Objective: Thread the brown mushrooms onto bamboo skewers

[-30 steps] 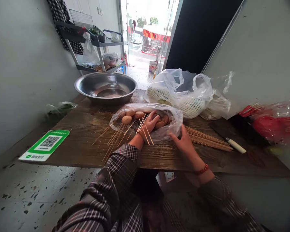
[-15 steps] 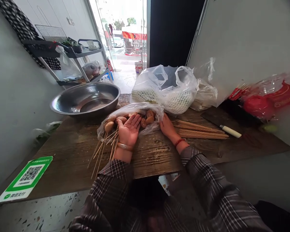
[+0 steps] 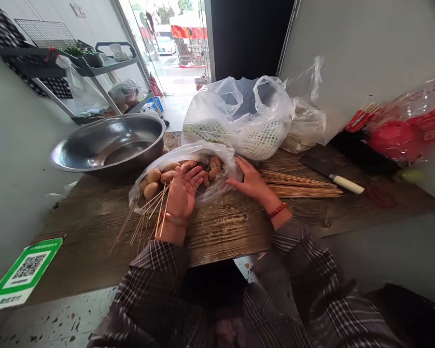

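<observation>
A clear plastic bag (image 3: 222, 191) lies open on the table, holding several brown, rounded food pieces (image 3: 152, 190) whose kind I cannot make out. My left hand (image 3: 181, 193) is palm up at the bag's mouth, fingers stretched out and slightly curled, in front of the pieces; its palm looks bare. Thin wooden skewers (image 3: 141, 222) stick out of the bag on the left, passing beside and partly behind this hand. At the bag's right side, my right hand (image 3: 251, 181) has its thumb spread from its fingers, with the fingertips against the plastic.
A bundle of skewers (image 3: 300, 186) lies right of my right hand, beside a white-handled knife (image 3: 347, 183). A large steel basin (image 3: 112, 145) stands at the back left. Behind the bag are white carrier bags (image 3: 239, 121). A green QR-code card (image 3: 27, 270) lies at the left edge.
The camera view has shifted, so most things sit further left. My right hand's thumb has come out from the bag's edge and spread apart. My left hand has turned slightly sideways.
</observation>
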